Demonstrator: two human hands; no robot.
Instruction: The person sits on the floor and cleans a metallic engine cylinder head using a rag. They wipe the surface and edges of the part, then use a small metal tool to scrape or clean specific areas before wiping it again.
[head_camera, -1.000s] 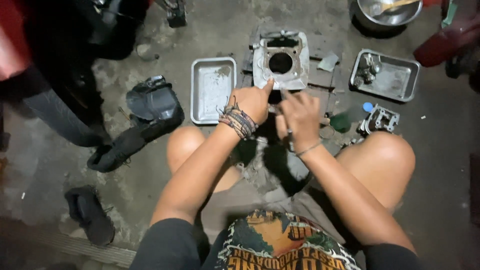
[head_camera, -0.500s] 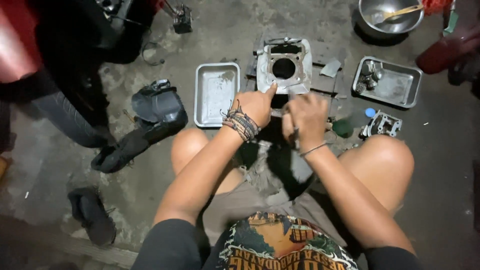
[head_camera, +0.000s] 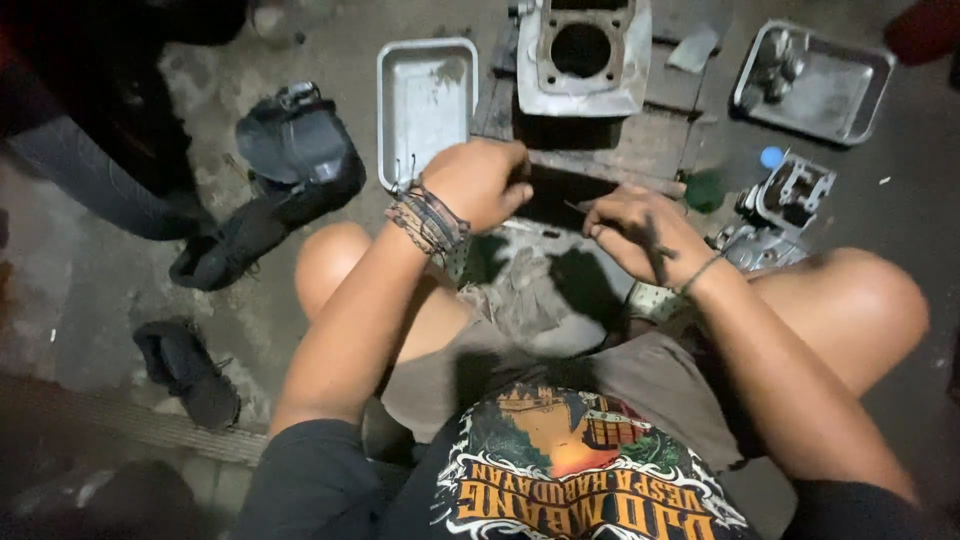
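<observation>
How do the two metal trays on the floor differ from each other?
The left tray holds no parts; the right tray holds small metal parts. The left tray lies squarely and in full view; the right tray is turned askew and cut off by the picture's edge. Both are shallow, rectangular and grey.

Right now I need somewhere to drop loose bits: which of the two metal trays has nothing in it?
The upright tray beside the left hand looks bare; the tilted tray at far right holds metal parts.

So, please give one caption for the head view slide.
Both hands, left hand and right hand, close together below an engine cylinder, metal trays alongside.
</observation>
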